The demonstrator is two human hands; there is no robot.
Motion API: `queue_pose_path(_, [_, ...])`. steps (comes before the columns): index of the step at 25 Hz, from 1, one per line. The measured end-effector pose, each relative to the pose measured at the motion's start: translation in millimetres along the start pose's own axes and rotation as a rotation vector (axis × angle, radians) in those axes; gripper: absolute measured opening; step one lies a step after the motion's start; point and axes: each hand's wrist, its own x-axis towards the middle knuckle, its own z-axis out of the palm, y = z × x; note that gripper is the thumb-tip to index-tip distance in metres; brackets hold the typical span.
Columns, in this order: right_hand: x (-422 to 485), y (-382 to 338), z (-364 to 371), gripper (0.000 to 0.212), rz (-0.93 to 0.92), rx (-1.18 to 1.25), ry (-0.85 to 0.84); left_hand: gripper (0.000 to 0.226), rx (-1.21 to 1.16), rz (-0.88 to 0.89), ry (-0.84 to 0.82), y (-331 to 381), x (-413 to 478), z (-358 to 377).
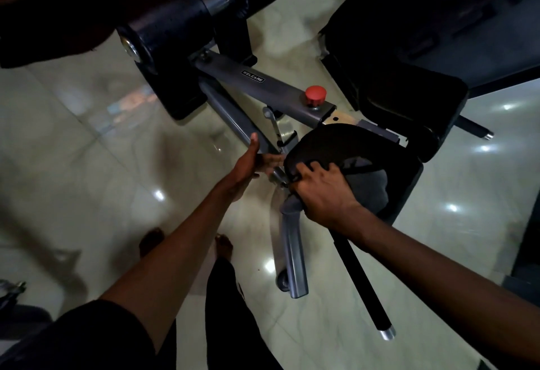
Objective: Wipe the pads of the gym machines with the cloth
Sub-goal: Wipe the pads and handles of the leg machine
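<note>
Right hand grip: cloth atop pad

The scene is dim and underexposed. The black pads and upper corners sink into near-featureless shadow. Small white glare spots from overhead lights dot the glossy floor, which also carries soft, smeared reflections. Wide-angle distortion bends lines toward the edges, and the far left looks blurred.

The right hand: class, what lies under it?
Under the right hand a grey cloth is pressed against the black seat pad. The cloth shows beside and below the hand; the part beneath the palm and the pad's surface there are covered.
</note>
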Motion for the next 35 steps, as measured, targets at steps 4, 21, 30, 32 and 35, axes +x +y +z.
queue_pose_path(4, [-10, 8, -1, 0.041, -0.034, 0.025, -0.011, 0.095, 0.009, 0.008, -0.015, 6, -7, -3])
queue_pose_path(21, [249, -30, -95, 0.037, 0.056, 0.847, 0.329, 0.029, 0.343, 0.346, 0.739, 67, -1, -248])
queue_pose_path(30, [375, -3, -143, 0.032, 0.221, 1.349, 0.698, 0.054, 0.384, 0.282, 0.829, 101, 50, -288])
queue_pose_path(32, [410, -2, -142, 0.038, 0.231, 1.322, 0.708, 0.053, 0.307, 0.273, 0.885, 108, 62, -296])
queue_pose_path(35, [437, -16, -134, 0.059, 0.134, 1.113, 0.612, 0.053, 0.238, 0.233, 0.894, 115, 73, -312])
